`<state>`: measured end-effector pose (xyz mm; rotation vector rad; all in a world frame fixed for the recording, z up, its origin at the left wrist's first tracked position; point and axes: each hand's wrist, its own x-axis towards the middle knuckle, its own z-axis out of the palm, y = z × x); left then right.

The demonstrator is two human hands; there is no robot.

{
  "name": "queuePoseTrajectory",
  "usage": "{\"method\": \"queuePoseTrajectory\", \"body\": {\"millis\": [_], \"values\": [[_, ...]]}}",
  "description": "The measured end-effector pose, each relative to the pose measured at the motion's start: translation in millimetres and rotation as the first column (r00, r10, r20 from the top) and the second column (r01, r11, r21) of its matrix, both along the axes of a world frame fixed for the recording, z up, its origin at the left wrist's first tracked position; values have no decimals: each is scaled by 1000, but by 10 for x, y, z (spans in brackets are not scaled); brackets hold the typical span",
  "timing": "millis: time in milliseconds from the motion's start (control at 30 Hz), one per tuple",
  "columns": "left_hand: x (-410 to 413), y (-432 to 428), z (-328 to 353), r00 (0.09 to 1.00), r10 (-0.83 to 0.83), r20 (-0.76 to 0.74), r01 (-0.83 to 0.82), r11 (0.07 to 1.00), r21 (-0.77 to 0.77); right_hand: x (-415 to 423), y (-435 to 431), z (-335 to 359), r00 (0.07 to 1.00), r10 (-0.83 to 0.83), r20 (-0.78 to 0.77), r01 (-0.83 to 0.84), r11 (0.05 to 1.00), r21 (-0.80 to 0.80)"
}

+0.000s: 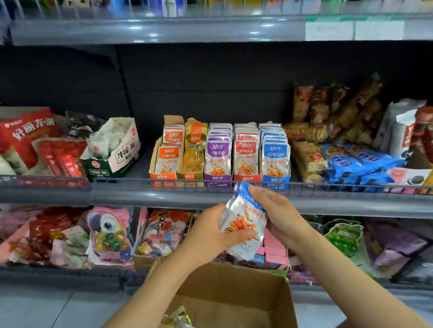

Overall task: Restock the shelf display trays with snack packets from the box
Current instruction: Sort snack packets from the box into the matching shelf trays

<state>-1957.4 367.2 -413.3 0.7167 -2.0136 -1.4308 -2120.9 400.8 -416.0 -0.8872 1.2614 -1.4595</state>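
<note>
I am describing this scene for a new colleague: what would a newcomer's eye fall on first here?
The left hand and the right hand hold a blue snack packet at the centre, before the shelf rail. Just above stands a row of five coloured display trays, the blue tray at its right end. Below, an open cardboard box holds a few gold packets.

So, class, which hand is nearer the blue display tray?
Right. The right hand grips the blue snack packet just below the blue display tray; the left hand holds it lower and further left.
</note>
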Motion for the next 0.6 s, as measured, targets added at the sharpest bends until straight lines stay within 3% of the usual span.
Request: {"method": "queuePoseTrajectory", "body": {"millis": [133,233,467,600], "values": [[-165,-47,67,996,-25,91,22,999,30,-161,-66,84,964,-226,-140,207,969,-134],[-279,-123,89,987,-70,143,64,997,43,-268,-94,101,959,-247,-141,225,962,-157],[-508,-341,194,934,-261,243,249,965,79,-586,-114,124,996,22,-88,-20,999,25],[-737,-487,193,939,-272,209,266,962,58,-838,-143,199,990,96,-105,-100,995,-27]]}}
